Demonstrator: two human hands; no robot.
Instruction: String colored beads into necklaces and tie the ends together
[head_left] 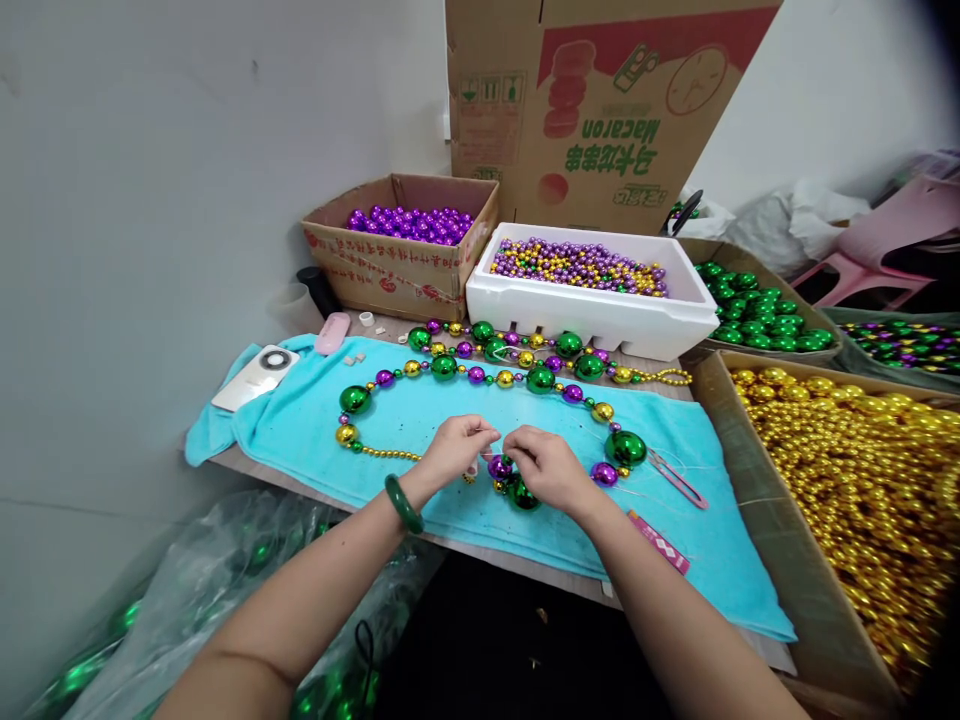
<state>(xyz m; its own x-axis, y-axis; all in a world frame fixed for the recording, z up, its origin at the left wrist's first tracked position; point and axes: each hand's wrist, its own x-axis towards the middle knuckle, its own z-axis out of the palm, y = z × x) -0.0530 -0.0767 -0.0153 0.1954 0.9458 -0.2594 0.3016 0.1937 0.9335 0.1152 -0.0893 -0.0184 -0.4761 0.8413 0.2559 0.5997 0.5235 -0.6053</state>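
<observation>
My left hand (459, 446), with a green bangle (403, 504) on its wrist, pinches a thin pale thread over the turquoise towel (442, 510). Close beside it my right hand (547, 466) is closed at the same thread, just above a purple bead (499, 467); its fingertips are partly hidden. Below the hands hangs or lies a large green bead (523, 492). The bead necklace (476, 375) of green, purple and gold beads curves across the towel behind my hands. Pink thread snips (679, 480) and a pink packet (658, 541) lie to the right.
Behind the towel stand a carton of purple beads (397, 272) and a white foam box (585, 318) of mixed beads. A carton of gold beads (847, 480) borders the right side. A white phone (256, 378) lies at the left; bagged green ornaments (247, 560) sit below the table.
</observation>
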